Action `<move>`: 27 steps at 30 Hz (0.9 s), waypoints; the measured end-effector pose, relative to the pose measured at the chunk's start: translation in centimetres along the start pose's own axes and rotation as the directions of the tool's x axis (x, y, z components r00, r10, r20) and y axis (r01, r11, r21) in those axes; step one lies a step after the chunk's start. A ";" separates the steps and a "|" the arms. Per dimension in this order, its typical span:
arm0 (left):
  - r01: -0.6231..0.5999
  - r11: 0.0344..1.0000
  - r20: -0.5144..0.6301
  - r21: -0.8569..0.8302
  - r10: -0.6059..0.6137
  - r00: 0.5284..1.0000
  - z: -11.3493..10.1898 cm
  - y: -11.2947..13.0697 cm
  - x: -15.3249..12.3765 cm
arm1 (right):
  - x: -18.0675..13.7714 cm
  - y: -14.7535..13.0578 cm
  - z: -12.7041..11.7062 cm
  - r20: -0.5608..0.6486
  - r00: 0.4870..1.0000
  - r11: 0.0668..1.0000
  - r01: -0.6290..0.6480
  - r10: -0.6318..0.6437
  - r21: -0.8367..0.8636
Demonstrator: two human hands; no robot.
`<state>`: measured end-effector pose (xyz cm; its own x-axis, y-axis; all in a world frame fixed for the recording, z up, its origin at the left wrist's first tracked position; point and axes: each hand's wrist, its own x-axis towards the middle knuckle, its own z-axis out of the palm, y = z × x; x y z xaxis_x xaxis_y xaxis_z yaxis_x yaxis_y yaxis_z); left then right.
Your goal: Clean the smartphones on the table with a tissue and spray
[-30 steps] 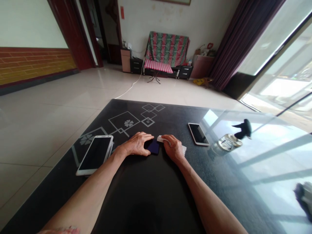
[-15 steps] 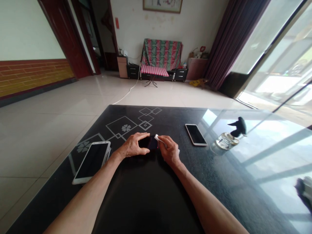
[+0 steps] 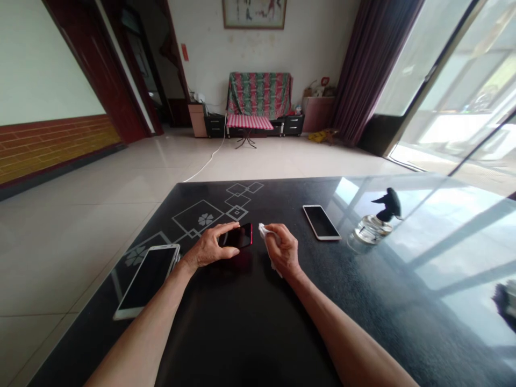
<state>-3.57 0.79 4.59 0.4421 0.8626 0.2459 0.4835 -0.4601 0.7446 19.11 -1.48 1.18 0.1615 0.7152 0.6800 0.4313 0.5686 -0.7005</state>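
A dark smartphone with a red edge (image 3: 242, 236) is gripped along its long sides by my left hand (image 3: 210, 244), thumb on the near side and fingers on the far side. It is tilted just above the black tabletop, screen facing up. My right hand (image 3: 285, 248) is closed around a crumpled white tissue (image 3: 263, 231), whose tip pokes out past the fingertips. A small gap separates the tissue from the phone's red end. Beside my left forearm lies a large white phone (image 3: 147, 279), apparently on top of something stacked beneath it.
Right of my hands lies another white-framed phone (image 3: 321, 222). A clear spray bottle with a black trigger head (image 3: 374, 228) stands farther right. Some dark and white object (image 3: 506, 303) is cut off at the right edge. The glossy table (image 3: 242, 333) reflects the window.
My right hand with the tissue has drawn away from the phone's end. My left hand has shifted left and tipped the phone, so its red edge shows. The camera view has tilted slightly.
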 end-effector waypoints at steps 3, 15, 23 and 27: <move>0.014 0.997 0.044 -0.078 -0.010 0.999 -0.2 0.4 0.0 | 0.3 -0.1 0.0 -0.009 1.000 0.999 0.007 -0.006 0.040; 0.039 0.947 0.073 -0.318 -0.016 0.997 -0.2 0.3 0.0 | 0.0 -2.4 0.2 0.181 0.971 0.986 0.140 -0.154 0.088; 0.052 0.911 0.075 -0.409 -0.023 0.997 -0.3 0.7 0.0 | 1.0 -1.8 0.1 -0.079 0.997 1.000 0.008 -0.009 -0.016; 0.037 0.915 0.087 -0.401 -0.002 0.996 -0.2 0.3 0.0 | 1.2 -2.8 0.0 -0.034 0.997 0.997 0.071 -0.070 0.022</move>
<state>-3.53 0.72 4.93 0.5049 0.8422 0.1893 0.1557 -0.3045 0.9397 18.11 -2.29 3.97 0.1611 0.6593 0.7345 0.4219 0.6267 -0.6551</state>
